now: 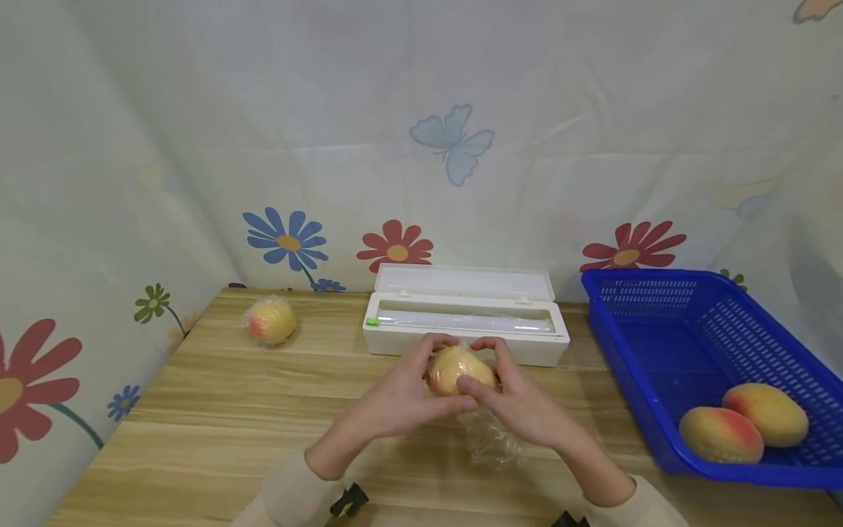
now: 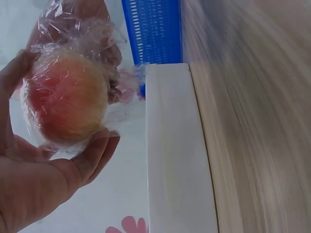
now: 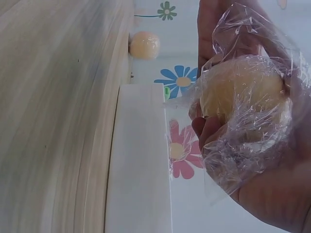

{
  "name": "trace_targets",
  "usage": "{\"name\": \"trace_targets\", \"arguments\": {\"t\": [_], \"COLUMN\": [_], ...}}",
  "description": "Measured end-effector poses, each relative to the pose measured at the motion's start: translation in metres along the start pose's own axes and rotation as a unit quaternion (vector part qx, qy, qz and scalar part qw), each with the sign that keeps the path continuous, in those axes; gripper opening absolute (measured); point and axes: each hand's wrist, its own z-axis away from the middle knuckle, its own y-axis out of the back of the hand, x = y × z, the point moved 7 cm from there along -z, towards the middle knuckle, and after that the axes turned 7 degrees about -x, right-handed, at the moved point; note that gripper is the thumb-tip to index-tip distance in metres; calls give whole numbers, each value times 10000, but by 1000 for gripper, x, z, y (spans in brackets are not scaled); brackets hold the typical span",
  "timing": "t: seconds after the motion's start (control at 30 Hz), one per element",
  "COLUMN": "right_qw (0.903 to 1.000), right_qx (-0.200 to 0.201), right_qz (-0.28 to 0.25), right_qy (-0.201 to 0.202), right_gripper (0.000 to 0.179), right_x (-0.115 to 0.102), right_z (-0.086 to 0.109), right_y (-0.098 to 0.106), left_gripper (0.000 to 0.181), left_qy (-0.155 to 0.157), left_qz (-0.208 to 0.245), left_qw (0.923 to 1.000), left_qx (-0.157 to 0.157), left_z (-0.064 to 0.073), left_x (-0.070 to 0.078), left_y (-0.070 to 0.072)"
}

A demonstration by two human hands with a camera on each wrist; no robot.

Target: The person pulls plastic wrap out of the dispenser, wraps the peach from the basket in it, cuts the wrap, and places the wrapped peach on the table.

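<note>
Both hands hold one yellow and red mango [image 1: 457,369] above the table, in front of a white box. Clear plastic wrap [image 3: 248,116] covers the fruit, crinkled, and a loose end hangs below it in the head view. My left hand [image 1: 405,391] grips its left side, thumb across the near face. On the other side my right hand [image 1: 523,402] curls its fingers round it, thumb on the front. In the left wrist view the red side of the mango [image 2: 68,99] shows through the film.
The white cling-film box [image 1: 467,344] stands with its lid raised, a film roll [image 1: 461,320] inside. A wrapped mango [image 1: 271,320] lies at the table's left. To the right, a blue basket [image 1: 632,388] holds two mangoes [image 1: 721,435]. A flowered curtain hangs behind.
</note>
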Motion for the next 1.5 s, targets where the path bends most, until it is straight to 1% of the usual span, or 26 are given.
{"name": "trace_targets", "arguments": {"t": [0.07, 0.17, 0.27, 0.37, 0.43, 0.5, 0.53, 0.57, 0.63, 0.73, 0.77, 0.8, 0.83, 0.9, 0.93, 0.97, 1.03, 1.1, 1.17, 1.23, 1.3, 1.4, 1.5], "right_qw": [9999, 9993, 9984, 9973, 9956, 9915, 9879, 9825, 9648, 9290, 9165, 9075, 9030, 9024, 9036, 9077, 9175, 9264, 9348, 9401, 9424, 9422, 9425], "right_qx": [26, 21, 2, 61, 221, 557, 780, 1053, 1676, 2428, 2591, 2662, 2649, 2506, 2427, 2326, 2159, 2080, 2061, 2079, 2106, 2100, 2049], "right_qz": [107, 273, 462, 673, 874, 1155, 1319, 1515, 1947, 2441, 2550, 2598, 2611, 2595, 2599, 2575, 2532, 2453, 2339, 2239, 2187, 2232, 2313], "right_qy": [104, 258, 321, 288, 266, 222, 215, 275, 567, 1356, 1671, 1954, 2150, 2357, 2389, 2360, 2178, 1959, 1698, 1514, 1404, 1352, 1274], "right_gripper": [54, 57, 59, 60, 61, 62, 63, 61, 54, 33, 26, 22, 19, 18, 18, 17, 17, 19, 24, 33, 41, 52, 59], "right_x": [-1, -2, -1, -1, -3, -5, -7, -11, -23, -46, -53, -60, -65, -71, -73, -73, -71, -68, -65, -62, -60, -58, -56], "right_z": [0, 1, 1, 1, 1, 3, 5, 7, 14, 26, 31, 34, 36, 39, 39, 38, 36, 34, 32, 31, 31, 29, 28], "right_y": [0, 0, -1, -1, 1, 5, 8, 11, 17, 20, 19, 17, 15, 9, 6, 3, -2, -5, -6, -6, -4, -3, -2], "left_gripper": [78, 82, 88, 87, 85, 84, 84, 84, 84, 84, 84, 84, 84, 83, 83, 83, 83, 83, 83, 83, 84, 85, 86], "left_qy": [35, 58, 108, 196, 247, 311, 319, 328, 365, 395, 401, 402, 393, 371, 358, 340, 314, 325, 333, 321, 290, 171, 4], "left_qz": [78, 101, 55, 1, 19, 73, 105, 160, 196, 214, 238, 258, 273, 364, 423, 485, 596, 671, 713, 760, 778, 821, 743], "left_qw": [10000, 9999, 9999, 9997, 9993, 9985, 9979, 9971, 9949, 9907, 9892, 9877, 9862, 9837, 9824, 9812, 9788, 9765, 9743, 9722, 9705, 9688, 9687], "left_qx": [15, -3, 17, 126, 270, 450, 557, 672, 921, 1282, 1390, 1489, 1582, 1724, 1783, 1836, 1933, 2021, 2112, 2193, 2265, 2332, 2369], "left_z": [0, 0, 0, 0, 0, 0, 0, 1, 1, 2, 2, 2, 2, 3, 3, 3, 3, 3, 3, 3, 3, 4, 4], "left_x": [-1, -2, -2, -3, -4, -5, -5, -6, -7, -9, -10, -11, -10, -10, -10, -10, -9, -10, -10, -9, -8, -5, -2], "left_y": [1, 1, 2, 2, 4, 5, 7, 8, 10, 13, 14, 15, 16, 17, 18, 19, 20, 20, 21, 21, 21, 21, 20]}}
